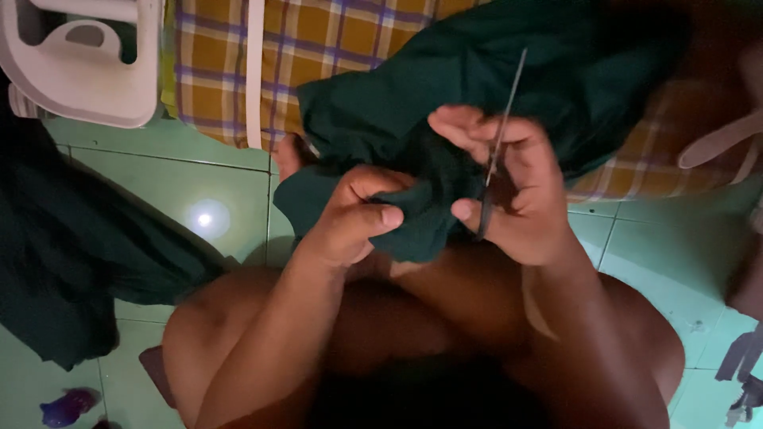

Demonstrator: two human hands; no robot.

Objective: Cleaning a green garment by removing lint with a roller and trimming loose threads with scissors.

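My left hand (356, 213) pinches a fold of dark green cloth (445, 87) between thumb and fingers. My right hand (517, 187) grips a pair of scissors (499, 135), blades pointing up and away over the same cloth. The cloth spreads from my hands up across a yellow plaid fabric. Both hands are held close together above my bare knees. Whether the blades are apart or closed I cannot make out.
A yellow plaid fabric (262, 56) lies ahead on a pale green tiled floor (159, 175). A white plastic stool (79, 63) stands top left. More dark cloth (63, 238) lies at left. A purple item (67, 405) sits bottom left; straps (739, 373) at right.
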